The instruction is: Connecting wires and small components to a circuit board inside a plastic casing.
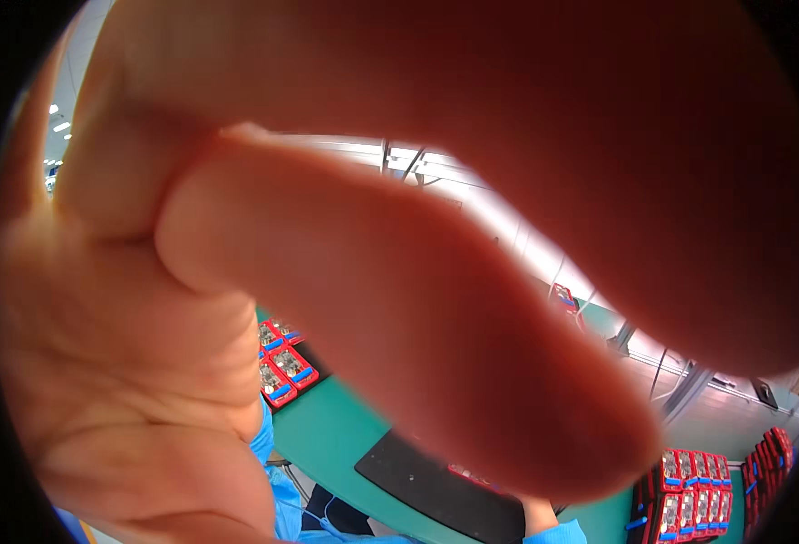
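My left hand (145,335) is right up against the view and fills most of it, palm facing in. Its fingers stretch to the right with a gap between them, and nothing shows in its grasp. At the bottom, right of centre, only a small part of my right hand (537,515) appears above a blue cuff. Its fingers are hidden behind the large finger in front. The right hand is by a black mat (408,471) on the green table. A sliver of a red-framed circuit board (464,473) lies on the mat, mostly covered.
Red trays holding circuit boards (290,363) lie on the green table (327,426) at left. More red-framed boards (694,499) stand in rows at right, beside a dark red stack (769,471). A metal post (687,394) rises behind them.
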Tool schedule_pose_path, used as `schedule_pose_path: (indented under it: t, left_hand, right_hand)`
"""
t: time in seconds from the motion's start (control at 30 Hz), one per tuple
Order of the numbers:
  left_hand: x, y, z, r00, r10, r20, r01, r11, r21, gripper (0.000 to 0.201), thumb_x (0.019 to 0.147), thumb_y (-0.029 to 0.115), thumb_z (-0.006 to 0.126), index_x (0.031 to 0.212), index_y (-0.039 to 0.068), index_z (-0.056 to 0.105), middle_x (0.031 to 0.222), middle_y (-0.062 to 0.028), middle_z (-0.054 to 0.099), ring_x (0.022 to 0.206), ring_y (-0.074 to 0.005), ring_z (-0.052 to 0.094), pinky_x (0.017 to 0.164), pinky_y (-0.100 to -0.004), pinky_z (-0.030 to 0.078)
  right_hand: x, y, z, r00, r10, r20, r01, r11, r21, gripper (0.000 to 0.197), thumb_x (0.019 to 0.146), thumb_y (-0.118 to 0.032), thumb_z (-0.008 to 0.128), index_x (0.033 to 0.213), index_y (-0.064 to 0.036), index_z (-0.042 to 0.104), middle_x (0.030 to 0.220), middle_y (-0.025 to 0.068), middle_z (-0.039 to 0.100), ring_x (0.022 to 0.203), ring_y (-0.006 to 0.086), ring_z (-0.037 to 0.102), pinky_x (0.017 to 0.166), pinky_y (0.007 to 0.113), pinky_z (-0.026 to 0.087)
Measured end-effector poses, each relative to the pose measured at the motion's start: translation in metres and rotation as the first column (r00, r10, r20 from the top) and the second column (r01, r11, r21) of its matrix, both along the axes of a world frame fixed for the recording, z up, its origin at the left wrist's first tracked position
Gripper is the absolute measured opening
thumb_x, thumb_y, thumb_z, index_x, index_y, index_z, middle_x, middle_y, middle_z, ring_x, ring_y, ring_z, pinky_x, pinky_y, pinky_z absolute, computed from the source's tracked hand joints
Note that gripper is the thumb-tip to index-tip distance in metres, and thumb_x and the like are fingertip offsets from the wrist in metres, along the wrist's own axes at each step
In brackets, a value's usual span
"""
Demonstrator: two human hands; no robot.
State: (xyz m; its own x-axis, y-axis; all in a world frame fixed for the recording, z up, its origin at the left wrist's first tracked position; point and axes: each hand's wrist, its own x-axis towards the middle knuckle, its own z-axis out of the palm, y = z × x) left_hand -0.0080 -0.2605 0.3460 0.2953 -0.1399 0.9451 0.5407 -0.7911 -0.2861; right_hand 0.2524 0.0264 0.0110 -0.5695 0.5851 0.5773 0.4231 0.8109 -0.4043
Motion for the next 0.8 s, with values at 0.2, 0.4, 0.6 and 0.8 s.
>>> schedule_pose_path:
  t: [0.2, 0.4, 0.6, 0.8]
  left_hand:
    - [0.015, 0.03, -0.019, 0.925, -0.203, 0.321, 0.201, 0.979, 0.042, 0.042, 0.093, 0.02, 0.06, 0.122, -0.009, 0.049, 0.127, -0.0187, 0.055, 0.083, -0.014, 0.048, 0.077, -0.0243, 0.034]
    - [0.053, 0.028, -0.068, 0.636, -0.718, 0.281, 0.769, 0.564, -0.3, 0.039, 0.093, 0.017, 0.059, 0.119, -0.001, 0.036, 0.111, -0.0153, 0.046, 0.066, -0.0203, 0.052, 0.068, -0.0337, 0.046]
    - [0.063, 0.027, -0.053, 0.607, -0.749, 0.266, 0.746, 0.42, -0.517, 0.034, 0.1, 0.017, 0.047, 0.133, 0.009, 0.043, 0.112, -0.0146, 0.045, 0.071, -0.0274, 0.067, 0.076, -0.0348, 0.042]
    - [0.072, 0.031, -0.064, 0.501, -0.77, 0.395, 0.86, 0.393, -0.325, 0.035, 0.1, 0.018, 0.048, 0.133, 0.007, 0.044, 0.107, -0.0142, 0.048, 0.063, -0.0222, 0.063, 0.072, -0.0327, 0.04]
  right_hand:
    - [0.001, 0.023, 0.009, 0.999, 0.026, 0.029, -0.026, 1.0, -0.008, 0.008, 0.075, -0.015, 0.072, 0.078, -0.0079, 0.072, 0.067, 0.0111, 0.065, 0.064, 0.0286, 0.064, 0.058, 0.039, 0.052]
    - [0.0, 0.013, 0.001, 0.998, 0.065, 0.001, -0.065, 0.998, -0.011, 0.008, 0.075, -0.013, 0.072, 0.077, -0.0054, 0.072, 0.07, 0.0092, 0.068, 0.065, 0.025, 0.065, 0.059, 0.035, 0.052]
    - [0.002, 0.011, 0.001, 0.998, 0.056, 0.012, -0.055, 0.998, -0.018, 0.009, 0.076, -0.014, 0.071, 0.078, -0.0067, 0.073, 0.072, 0.008, 0.069, 0.068, 0.0255, 0.065, 0.061, 0.037, 0.054]
    - [0.002, 0.009, 0.004, 0.998, 0.067, -0.002, -0.067, 0.998, -0.009, 0.006, 0.075, -0.01, 0.072, 0.077, -0.004, 0.072, 0.071, 0.0094, 0.068, 0.066, 0.025, 0.065, 0.06, 0.035, 0.053]
